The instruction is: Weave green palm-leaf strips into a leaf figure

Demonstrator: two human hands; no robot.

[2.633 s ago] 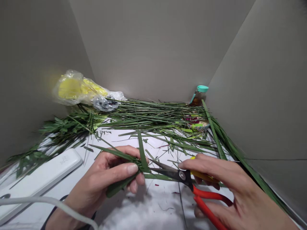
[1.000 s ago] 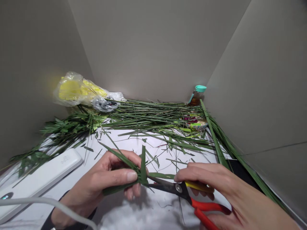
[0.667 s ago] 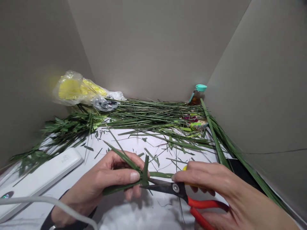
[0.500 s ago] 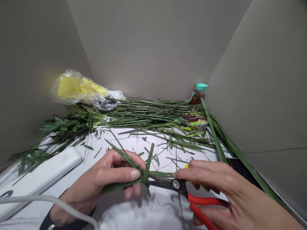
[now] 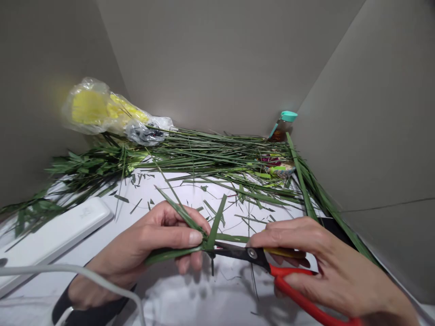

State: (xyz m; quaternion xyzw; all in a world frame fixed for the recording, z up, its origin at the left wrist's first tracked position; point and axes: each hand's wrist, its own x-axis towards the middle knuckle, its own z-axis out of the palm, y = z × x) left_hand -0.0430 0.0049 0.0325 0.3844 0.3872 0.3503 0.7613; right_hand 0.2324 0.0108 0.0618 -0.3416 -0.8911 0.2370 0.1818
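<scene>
Between the thumb and fingers of my left hand (image 5: pixel 173 240) is a small bunch of crossed green leaf strips (image 5: pixel 217 222). One strip stands up from the crossing and others stick out to the left and right. My right hand (image 5: pixel 312 260) holds scissors (image 5: pixel 252 254) with red handles and dark blades. The blade tips touch the strips right beside my left fingertips. A strip running to the right ends under my right index finger. Something yellow shows behind the scissors, partly hidden by my right hand.
Long green leaves (image 5: pixel 210 151) lie piled across the back. Clear bags with yellow contents (image 5: pixel 90 106) are at back left, a teal-lidded bottle (image 5: pixel 283 127) at back right. A white lamp-like bar (image 5: pixel 68 240) and grey cable (image 5: pixel 84 283) lie at left. Cut scraps dot the white table cover (image 5: pixel 190 294).
The scissor handles have spread further apart, and the blades still meet the strips. Both hands appear slightly higher and the bunch a little further right. The background has shifted upward in view.
</scene>
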